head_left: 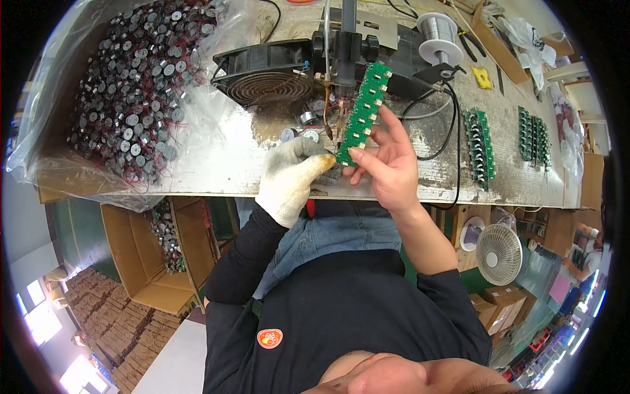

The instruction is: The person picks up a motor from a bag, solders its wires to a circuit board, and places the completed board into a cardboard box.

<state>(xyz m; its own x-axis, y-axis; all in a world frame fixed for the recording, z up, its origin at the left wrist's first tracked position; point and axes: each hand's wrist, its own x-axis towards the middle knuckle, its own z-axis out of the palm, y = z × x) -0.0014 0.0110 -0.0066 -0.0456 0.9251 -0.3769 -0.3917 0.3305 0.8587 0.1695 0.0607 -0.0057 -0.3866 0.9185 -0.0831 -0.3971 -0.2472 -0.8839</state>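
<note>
My right hand (pixel 394 154), bare, grips a long green circuit board strip (pixel 364 117) by its lower part and right edge. The strip is tilted, its top leaning right, with small white connectors along its right edge. In a white glove with a stained fingertip, my left hand (pixel 287 174) is closed, its fingertips at the strip's lower end. Whatever it pinches is too small to make out. Just left of the strip hangs a soldering tip (pixel 329 125) on a stand. A few small round silver motors (pixel 308 118) lie beyond my left hand.
A plastic-lined box of small round motors with red wires (pixel 138 92) fills the left. Behind stand a black fan (pixel 266 72) and a solder wire spool (pixel 438 38). More green board strips (pixel 481 148) lie right, past a black cable (pixel 457 141). An open carton (pixel 154 253) sits below the table.
</note>
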